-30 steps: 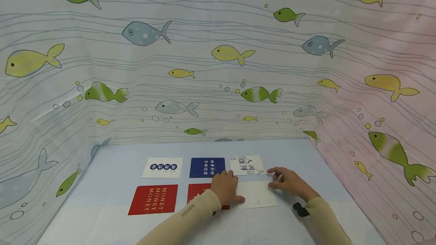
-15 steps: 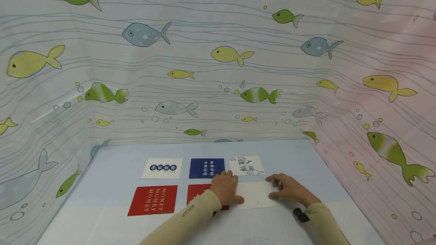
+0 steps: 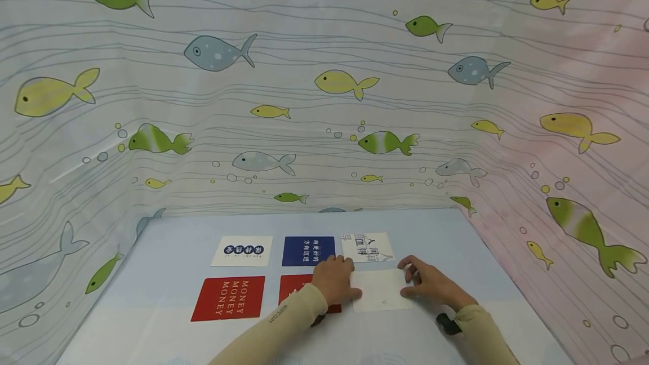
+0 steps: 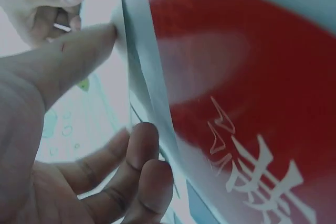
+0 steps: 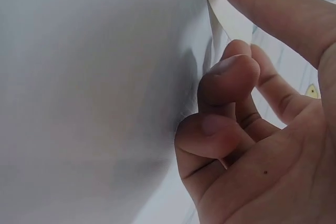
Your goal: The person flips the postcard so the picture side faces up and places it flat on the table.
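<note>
In the head view a blank white card (image 3: pixel 380 293) lies flat between both hands. My left hand (image 3: pixel 332 281) is at its left edge, with its wrist and sleeve over part of a red card (image 3: pixel 295 286). In the left wrist view the thumb touches the white card's edge, and the other fingers bend loosely beside it. At the right edge is my right hand (image 3: pixel 432 285). Its thumb meets the edge in the right wrist view, while the other fingers are bent close to the card (image 5: pixel 105 87). Neither hand lifts the card.
Behind lie a white card with blue discs (image 3: pixel 241 250), a dark blue card (image 3: pixel 299 251) and a white card with lettering (image 3: pixel 366 248). A red MONEY card (image 3: pixel 228 298) is at the left. Fish-printed curtains (image 3: pixel 304 128) enclose the pale table (image 3: pixel 152 308).
My right hand has come slightly nearer along the white card's right edge, then stayed almost still. My left hand has hardly moved. The other cards have kept their places.
</note>
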### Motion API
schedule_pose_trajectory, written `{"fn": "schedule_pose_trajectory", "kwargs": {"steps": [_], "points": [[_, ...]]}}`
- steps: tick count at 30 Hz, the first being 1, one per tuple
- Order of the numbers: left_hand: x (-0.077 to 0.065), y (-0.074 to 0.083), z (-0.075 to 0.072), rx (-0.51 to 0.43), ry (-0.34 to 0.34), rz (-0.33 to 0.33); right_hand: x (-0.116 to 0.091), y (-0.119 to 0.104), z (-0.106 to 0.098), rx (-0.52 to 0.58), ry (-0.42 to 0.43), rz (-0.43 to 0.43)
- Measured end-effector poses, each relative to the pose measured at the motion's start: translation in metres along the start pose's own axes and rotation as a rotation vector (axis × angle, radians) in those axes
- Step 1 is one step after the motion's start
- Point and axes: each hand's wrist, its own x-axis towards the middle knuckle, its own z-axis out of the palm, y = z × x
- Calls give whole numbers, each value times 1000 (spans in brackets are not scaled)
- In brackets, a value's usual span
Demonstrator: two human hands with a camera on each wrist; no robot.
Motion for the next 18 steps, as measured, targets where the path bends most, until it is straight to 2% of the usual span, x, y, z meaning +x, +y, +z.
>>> {"fn": "schedule_pose_trajectory", "kwargs": {"steps": [7, 10, 15, 18], "points": [[0, 0, -5, -267, -1, -158, -1, 2, 0, 0, 4, -54], [1, -1, -6, -340, -8, -194, -1, 2, 1, -6, 9, -58], [1, -4, -8, -495, -61, -230, -3, 2, 2, -14, 21, -76], [1, -5, -8, -543, -86, -252, -4, 4, 2, -15, 28, -95]]}}
